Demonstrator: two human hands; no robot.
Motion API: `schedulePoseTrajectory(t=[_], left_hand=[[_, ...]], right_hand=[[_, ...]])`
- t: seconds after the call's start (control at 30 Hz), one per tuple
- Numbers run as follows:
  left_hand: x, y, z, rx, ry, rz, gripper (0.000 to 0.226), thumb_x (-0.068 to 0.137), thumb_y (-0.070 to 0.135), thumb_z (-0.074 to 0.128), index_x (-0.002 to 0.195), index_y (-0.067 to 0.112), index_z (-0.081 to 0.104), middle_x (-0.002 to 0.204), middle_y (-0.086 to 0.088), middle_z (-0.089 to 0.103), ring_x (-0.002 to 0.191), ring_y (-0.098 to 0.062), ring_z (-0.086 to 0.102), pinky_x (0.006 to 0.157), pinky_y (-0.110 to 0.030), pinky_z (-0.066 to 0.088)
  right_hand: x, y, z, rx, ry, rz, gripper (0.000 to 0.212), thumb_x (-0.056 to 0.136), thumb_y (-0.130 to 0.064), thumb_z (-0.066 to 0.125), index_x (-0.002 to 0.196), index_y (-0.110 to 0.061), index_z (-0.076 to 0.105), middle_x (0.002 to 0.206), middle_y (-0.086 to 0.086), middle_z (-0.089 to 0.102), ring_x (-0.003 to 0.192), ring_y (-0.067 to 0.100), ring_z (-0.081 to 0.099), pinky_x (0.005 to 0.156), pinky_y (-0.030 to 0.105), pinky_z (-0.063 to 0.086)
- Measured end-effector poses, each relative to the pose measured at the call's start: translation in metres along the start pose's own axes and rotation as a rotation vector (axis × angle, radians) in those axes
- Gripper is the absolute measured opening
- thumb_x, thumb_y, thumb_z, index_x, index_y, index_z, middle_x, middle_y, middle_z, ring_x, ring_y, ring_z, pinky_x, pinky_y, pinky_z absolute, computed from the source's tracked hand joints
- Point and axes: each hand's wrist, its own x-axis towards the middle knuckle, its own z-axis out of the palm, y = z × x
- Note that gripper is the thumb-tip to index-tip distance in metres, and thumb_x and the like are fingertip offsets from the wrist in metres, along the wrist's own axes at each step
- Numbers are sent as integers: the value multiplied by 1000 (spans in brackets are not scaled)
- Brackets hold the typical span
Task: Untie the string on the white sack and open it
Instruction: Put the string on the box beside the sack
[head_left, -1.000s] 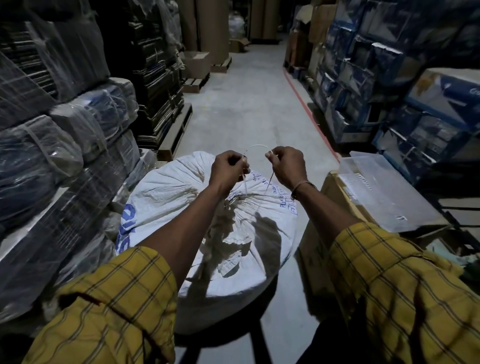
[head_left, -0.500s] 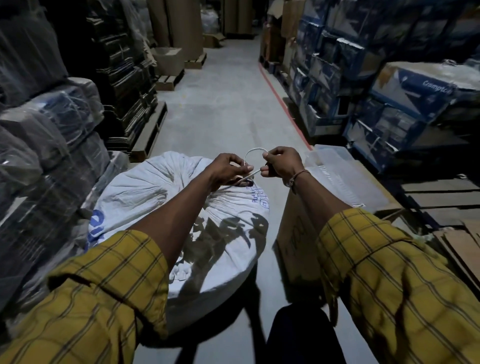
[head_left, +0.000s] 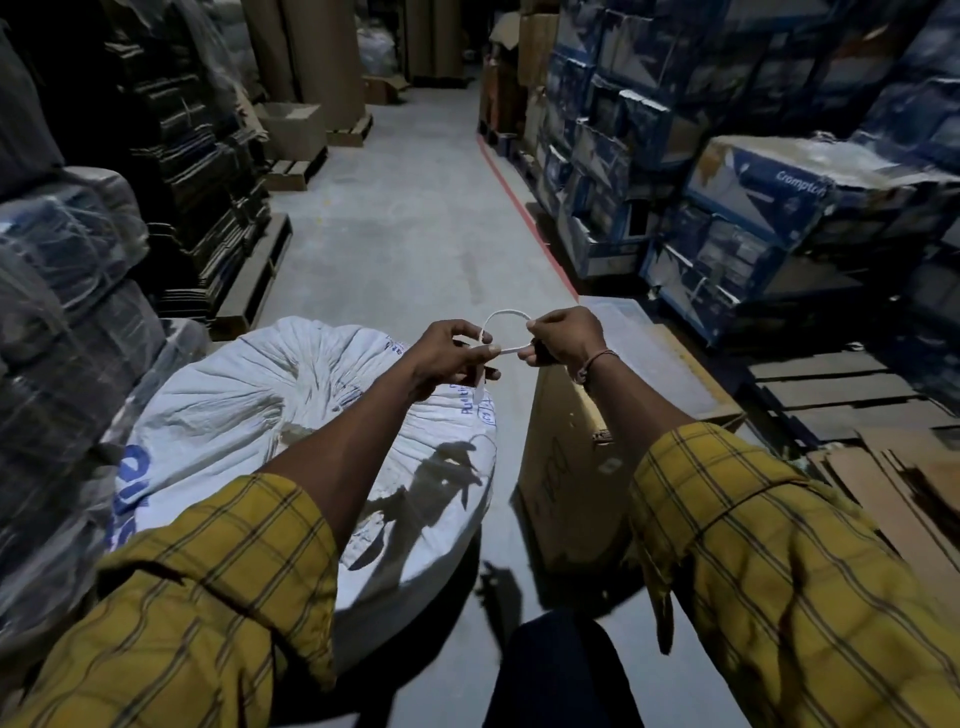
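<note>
- Far left, wrapped bales (head_left: 72, 291) are stacked against the aisle; they play no part in the job.
- The white sack (head_left: 249, 410) lies on the floor just right of those bales, at the near left of the scene. Its cloth is gathered into radiating pleats toward a puckered centre, so the mouth looks closed; no opening or contents show.
- The left hand (head_left: 449, 356) is held above the sack's right edge, fingers curled together and pinching the string (head_left: 506, 314) between thumb and forefinger. A short loose tail hangs down from this pinch over the sack's blue print.
- The string arcs up in a small loop between the two hands, with a straighter run drawn across beneath it. It looks lifted clear of the sack, though whether any part remains tied at the gathered mouth is hidden behind the left forearm.
- The right hand (head_left: 563, 338) sits just right of the left, closed on the other end of the string, a thread band at its wrist.
- Below it stands a brown carton (head_left: 566, 457), near but apart from the sack; blue boxes (head_left: 753, 208) fill the far right.
- My judgement: the untying seems largely done or in its last stage, with the string mostly free in the hands. Spreading the gathered mouth open is still left.
</note>
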Motion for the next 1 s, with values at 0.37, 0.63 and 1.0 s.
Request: schedulePoseTrajectory(t=[0.37,0.63,1.0], left_hand=[[36,-3,62,-382,204,-83,16,100,5,65,103,-9,58,95,-25,65,90,-39,76,70,-34,67],[57,2,106,-403,242,-188,7,94,-4,63,92,-10,60,100,-27,63,90,-41,72,96,-53,60],[72,17,158,-387,325,-234,20,85,0,81,95,-8,65,91,-23,72,72,-30,72,84,-47,65]], right_hand=[[21,43,-94,-987,237,220,134,55,-85,73,159,-21,17,166,25,6,150,53,7,117,69,12],[27,58,-115,-962,98,312,125,62,-63,83,159,-26,14,161,28,8,146,52,17,115,60,27],[37,59,-151,-420,32,206,117,49,-64,80,151,-28,36,159,8,35,140,34,37,110,54,38]])
